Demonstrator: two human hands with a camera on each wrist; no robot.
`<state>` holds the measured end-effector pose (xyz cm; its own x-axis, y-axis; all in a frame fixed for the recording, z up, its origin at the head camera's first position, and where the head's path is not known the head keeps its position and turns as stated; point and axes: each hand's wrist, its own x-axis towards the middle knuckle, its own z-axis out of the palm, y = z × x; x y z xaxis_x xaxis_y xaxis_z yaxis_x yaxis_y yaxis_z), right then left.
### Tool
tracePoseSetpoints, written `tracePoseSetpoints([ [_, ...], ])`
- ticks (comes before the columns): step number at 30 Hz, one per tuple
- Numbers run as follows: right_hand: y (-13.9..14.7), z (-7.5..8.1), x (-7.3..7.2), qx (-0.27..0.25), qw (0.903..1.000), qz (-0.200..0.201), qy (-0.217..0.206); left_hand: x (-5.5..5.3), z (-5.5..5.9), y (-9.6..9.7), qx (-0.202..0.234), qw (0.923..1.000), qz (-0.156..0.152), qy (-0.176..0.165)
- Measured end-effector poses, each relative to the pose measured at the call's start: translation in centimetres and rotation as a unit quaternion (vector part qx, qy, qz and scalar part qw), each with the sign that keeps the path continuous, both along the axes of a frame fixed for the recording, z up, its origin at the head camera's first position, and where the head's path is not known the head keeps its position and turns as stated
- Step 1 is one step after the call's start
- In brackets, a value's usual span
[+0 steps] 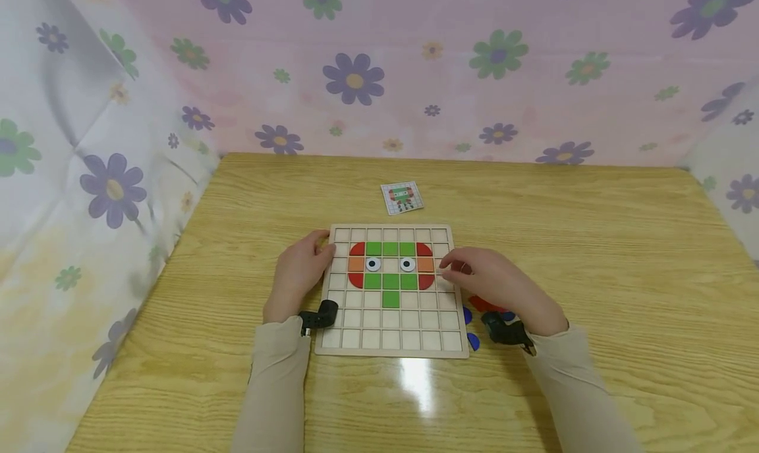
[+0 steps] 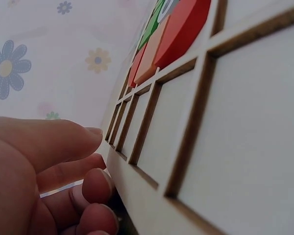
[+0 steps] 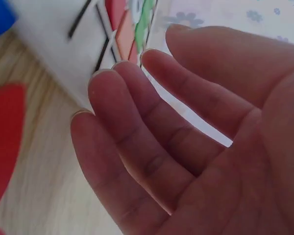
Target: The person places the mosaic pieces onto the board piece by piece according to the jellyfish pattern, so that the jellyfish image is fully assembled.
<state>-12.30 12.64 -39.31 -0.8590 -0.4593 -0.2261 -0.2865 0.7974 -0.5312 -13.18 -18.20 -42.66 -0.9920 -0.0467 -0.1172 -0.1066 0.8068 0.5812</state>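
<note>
A wooden grid board (image 1: 390,347) lies flat on the table. Green squares (image 1: 391,282), red rounded corner pieces (image 1: 356,280), orange squares (image 1: 425,264) and two round eye pieces (image 1: 407,265) sit in its cells. My left hand (image 1: 301,270) holds the board's left edge near the far corner, thumb at the rim and fingers bent against the side. Over the right edge hovers my right hand (image 1: 492,276), fingers loosely bent; its palm (image 3: 225,186) shows nothing held in the right wrist view.
A small picture card (image 1: 402,197) showing a similar pattern lies beyond the board. Blue half-round pieces (image 1: 473,341) lie at the board's right side, near red pieces (image 1: 486,304) partly covered by my right hand. Flowered cloth (image 1: 415,97) hangs behind the table.
</note>
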Motion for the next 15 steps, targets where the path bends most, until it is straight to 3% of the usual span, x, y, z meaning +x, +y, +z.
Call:
tracePoseSetpoints([
  [10,1.9,-1.0,0.6,-0.008,0.9998,-0.006,0.016,0.0,0.1,0.0,0.000,1.0000,0.001,0.004],
  [15,2.8,-1.2,0.8,-0.015,0.9998,0.005,-0.013,0.0,0.1,0.0,-0.003,1.0000,0.001,0.005],
])
